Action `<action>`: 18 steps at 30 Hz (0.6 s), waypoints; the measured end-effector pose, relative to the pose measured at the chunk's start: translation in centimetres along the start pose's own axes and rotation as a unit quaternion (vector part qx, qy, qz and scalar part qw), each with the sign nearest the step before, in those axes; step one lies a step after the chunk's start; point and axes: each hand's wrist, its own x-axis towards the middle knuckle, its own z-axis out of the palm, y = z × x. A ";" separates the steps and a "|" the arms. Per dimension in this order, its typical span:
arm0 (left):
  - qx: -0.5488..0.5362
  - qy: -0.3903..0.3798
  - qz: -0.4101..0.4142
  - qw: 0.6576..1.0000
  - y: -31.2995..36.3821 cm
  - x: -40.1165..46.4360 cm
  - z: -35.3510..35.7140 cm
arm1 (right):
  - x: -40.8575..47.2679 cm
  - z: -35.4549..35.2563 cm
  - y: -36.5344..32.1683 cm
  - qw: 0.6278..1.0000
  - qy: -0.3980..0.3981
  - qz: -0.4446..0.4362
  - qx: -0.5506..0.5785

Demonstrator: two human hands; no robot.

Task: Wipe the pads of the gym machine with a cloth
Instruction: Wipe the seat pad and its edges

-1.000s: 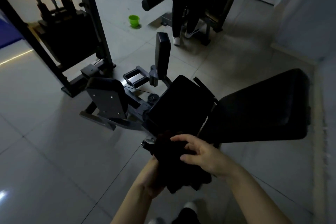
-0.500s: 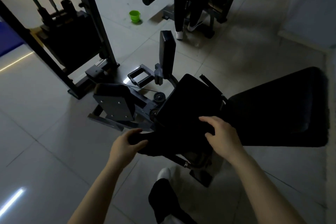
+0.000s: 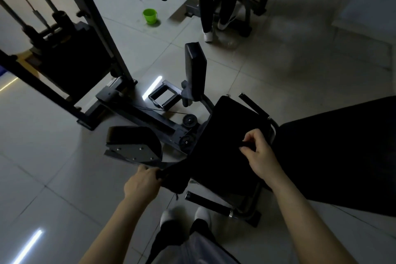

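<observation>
The hands have pulled apart since before, spreading the dark cloth (image 3: 177, 174) over the seat pad (image 3: 227, 133); it could slip off (it is held only by its corners); the left hand (image 3: 142, 182) grips one corner, knuckles up; the right hand (image 3: 258, 152) pinches another.

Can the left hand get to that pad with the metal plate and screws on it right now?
Probably yes. The left hand is just below the side pad, with nothing between them. But it is gripping one end of the dark cloth, so it would bring the cloth along.
</observation>
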 end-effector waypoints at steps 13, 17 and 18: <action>-0.408 0.039 0.195 0.891 -0.4 4.1 -6.1 | 1.2 -0.5 -3.0 0.985 0.127 -0.041 -0.107; -0.384 0.135 0.152 0.901 -0.4 5.1 -8.3 | 1.9 -0.7 -3.6 0.980 0.166 -0.060 -0.092; -0.355 0.149 0.148 0.911 -0.4 5.5 -8.6 | 2.1 -0.8 -3.7 0.983 0.169 -0.045 -0.047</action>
